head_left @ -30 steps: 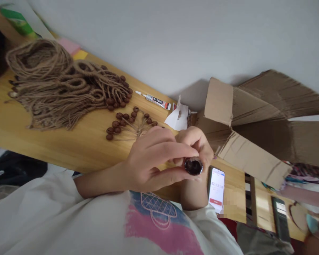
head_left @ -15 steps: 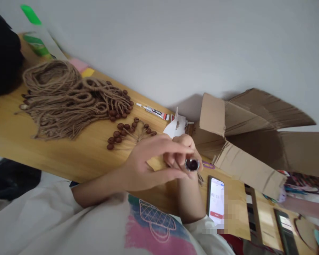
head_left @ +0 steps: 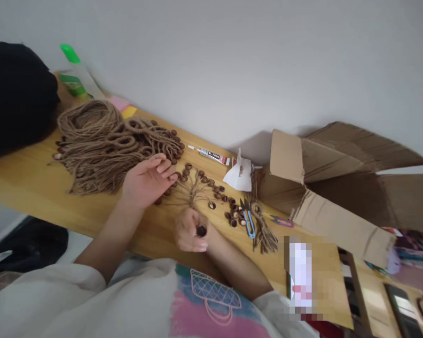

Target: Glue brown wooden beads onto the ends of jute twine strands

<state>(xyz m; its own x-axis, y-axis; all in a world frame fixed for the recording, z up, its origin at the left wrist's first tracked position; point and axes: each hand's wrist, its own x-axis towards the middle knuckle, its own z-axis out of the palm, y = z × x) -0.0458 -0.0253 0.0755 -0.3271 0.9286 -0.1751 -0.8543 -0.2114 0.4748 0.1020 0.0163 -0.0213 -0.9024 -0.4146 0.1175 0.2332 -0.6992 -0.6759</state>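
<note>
My left hand (head_left: 147, 180) reaches over the wooden table (head_left: 38, 188), fingers loosely curled and apart, fingertips beside brown beads (head_left: 182, 172) and the braided jute cords (head_left: 102, 145). My right hand (head_left: 190, 231) rests near the table's front edge, fingers closed on a small dark bead (head_left: 201, 230), just below a bundle of thin cords (head_left: 193, 191) with beads on their ends.
Loose beads (head_left: 232, 211), blue snips (head_left: 248, 220) and a jute tassel (head_left: 264, 232) lie right of my hands. A glue tube (head_left: 211, 155) and white paper (head_left: 240, 172) sit by the wall. An open cardboard box (head_left: 324, 183), a phone (head_left: 300, 277), a green-capped bottle (head_left: 75, 77).
Both hands held the dark bead together near the chest; now the left hand has let go and reached out to the cords, and the right hand has dropped to the table with the bead.
</note>
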